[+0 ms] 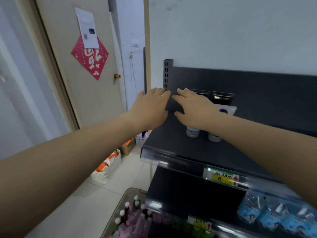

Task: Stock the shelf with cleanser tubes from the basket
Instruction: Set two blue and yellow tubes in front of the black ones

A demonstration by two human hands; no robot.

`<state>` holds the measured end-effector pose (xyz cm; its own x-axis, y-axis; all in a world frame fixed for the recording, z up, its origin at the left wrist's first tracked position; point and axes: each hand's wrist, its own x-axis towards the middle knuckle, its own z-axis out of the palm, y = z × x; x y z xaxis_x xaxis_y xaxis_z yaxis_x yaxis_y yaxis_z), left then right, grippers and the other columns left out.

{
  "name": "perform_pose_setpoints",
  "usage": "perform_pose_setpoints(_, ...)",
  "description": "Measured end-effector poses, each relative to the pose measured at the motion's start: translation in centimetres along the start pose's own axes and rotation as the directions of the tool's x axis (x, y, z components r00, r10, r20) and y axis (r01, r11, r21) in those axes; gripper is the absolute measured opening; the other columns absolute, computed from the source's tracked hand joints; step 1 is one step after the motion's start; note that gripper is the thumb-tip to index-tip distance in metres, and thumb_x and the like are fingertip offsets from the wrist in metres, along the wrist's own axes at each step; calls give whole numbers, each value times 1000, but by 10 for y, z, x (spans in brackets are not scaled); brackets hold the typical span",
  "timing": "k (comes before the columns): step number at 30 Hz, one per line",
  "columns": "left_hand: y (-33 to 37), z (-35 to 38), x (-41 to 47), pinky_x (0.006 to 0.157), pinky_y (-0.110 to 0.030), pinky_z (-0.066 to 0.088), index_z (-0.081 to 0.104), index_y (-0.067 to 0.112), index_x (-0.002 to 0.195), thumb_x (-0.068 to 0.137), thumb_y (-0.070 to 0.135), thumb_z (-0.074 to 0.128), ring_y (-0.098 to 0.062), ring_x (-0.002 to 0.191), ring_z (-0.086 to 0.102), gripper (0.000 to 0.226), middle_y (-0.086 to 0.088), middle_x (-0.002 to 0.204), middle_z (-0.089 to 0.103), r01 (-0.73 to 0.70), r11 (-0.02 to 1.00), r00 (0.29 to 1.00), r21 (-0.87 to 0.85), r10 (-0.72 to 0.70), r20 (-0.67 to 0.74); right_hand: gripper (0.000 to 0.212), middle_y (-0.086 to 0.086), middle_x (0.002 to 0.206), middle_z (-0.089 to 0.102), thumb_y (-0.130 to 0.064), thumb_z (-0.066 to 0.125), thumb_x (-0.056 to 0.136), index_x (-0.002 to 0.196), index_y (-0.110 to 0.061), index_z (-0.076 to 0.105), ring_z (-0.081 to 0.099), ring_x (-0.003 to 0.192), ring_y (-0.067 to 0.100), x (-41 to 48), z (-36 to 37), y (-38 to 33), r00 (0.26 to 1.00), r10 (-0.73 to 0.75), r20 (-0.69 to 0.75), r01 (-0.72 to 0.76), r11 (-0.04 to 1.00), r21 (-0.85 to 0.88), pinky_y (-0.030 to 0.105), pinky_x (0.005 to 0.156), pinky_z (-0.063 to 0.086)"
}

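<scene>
Left hand (151, 107) lay flat on the shelf (171, 143); right hand (193, 109), fingers straight, steadied upright tubes (193, 133), probably keeping them standing.

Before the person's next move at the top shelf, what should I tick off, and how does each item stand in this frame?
1. Stocked tubes upright: two cleanser tubes stand on their caps on the top shelf. Ok.
2. Room for more: bare shelf shows left of and in front of them. Ok.
3. Hands free: left hand and right hand reach to the shelf's back left with a dark shape between them. Cannot tell.
4. Right forearm clear of the standing tubes: it crosses right over them. Cannot tell.
5. Supply left: the basket holds pink tubes. Ok.
</scene>
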<state>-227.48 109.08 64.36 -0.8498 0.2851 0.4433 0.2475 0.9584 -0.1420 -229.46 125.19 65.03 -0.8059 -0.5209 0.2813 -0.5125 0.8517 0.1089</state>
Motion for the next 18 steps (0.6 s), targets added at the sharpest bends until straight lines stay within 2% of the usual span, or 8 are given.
perform_pose_setpoints(9,-61,2,-121,113,-51,25,26,14,145,91,37,50,-28,141,25,63,-9,149,32,209,971,970,116,-221,103,65,5,161,5,-38,44,95,151,-21,17,3,148,23,0,36,-120,977,-208,35,203,973,107,45,119,15)
perform_pose_setpoints(14,-84,23,-191,115,-48,21,27,11,146,89,47,32,-28,143,21,67,-10,151,29,305,943,931,131,-324,167,65,4,161,4,-37,44,94,151,-22,15,0,149,22,-11,71,-181,951,-305,54,293,943,157,46,120,12)
perform_pose_setpoints(18,-97,51,-243,117,-49,17,23,13,147,87,43,53,-30,144,16,73,-10,154,23,367,917,894,153,-394,215,70,3,161,5,-39,49,93,151,-22,14,0,148,22,-26,109,-221,919,-380,105,355,913,201,42,118,8)
